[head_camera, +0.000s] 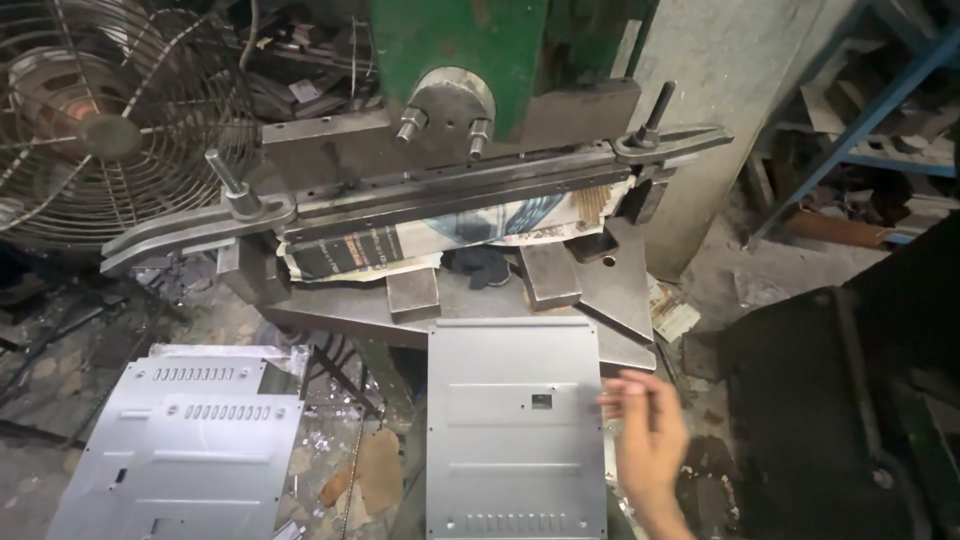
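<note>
Right hand (648, 432) at the right edge of the flat grey sheet-metal panel with slots and a small square cutout (515, 430); grip open, fingers spread and blurred, touching or just beside the edge, can't tell which. Panel lies flat, its far end on the steel bed (330, 318) of the green press machine (470, 50). Stack of similar slotted grey panels (190, 440) sits well to the left, wire-guard fan (110, 120) behind it; left hand out of view.

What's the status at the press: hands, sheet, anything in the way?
Right hand open, fingers at the right edge of the grey metal panel. Left hand not in view. Panel lies flat below the press bed. Stack of similar panels apart at left.
</note>
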